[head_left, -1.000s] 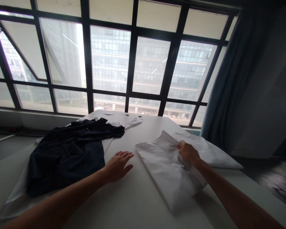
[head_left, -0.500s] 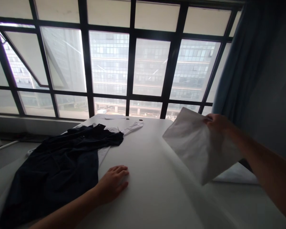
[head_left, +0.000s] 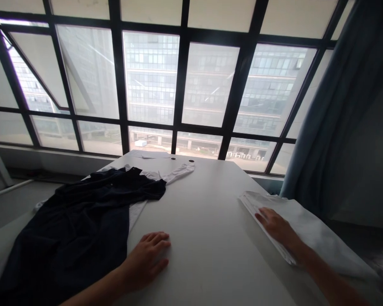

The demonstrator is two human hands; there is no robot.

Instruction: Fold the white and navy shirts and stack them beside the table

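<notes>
1. My right hand (head_left: 276, 225): on top of the white folded cloth (head_left: 319, 231), by its side facing the tabletop's middle. Fingers loosely extended, slightly parted, laid over the fabric without gripping it.
2. White folded cloth: lies flat along the right edge of the tabletop (head_left: 204, 238). Several layers show along its left side; top surface lightly creased. My wrist and forearm cross above its near part.
3. My left hand (head_left: 148, 259): palm down on the tabletop, just right of the dark shirt (head_left: 79, 225), well apart from the white folded cloth. Fingers relaxed, a bit bent, thumb out to the side, grasping nothing.
4. Dark shirt: spread along the left edge of the tabletop, wrinkled, collar end toward the far edge, one short sleeve pointing toward the middle.
5. White garment (head_left: 180, 171): partly under the dark shirt; one sleeve sticks out toward the far edge, its end near a dark round spot (head_left: 191, 161).
6. Flat white piece (head_left: 155, 155): at the far edge, near the far left corner; material can't be told.
7. Beyond the far edge: black-framed window (head_left: 178, 85); blue curtain (head_left: 325, 114) past the far right corner.
</notes>
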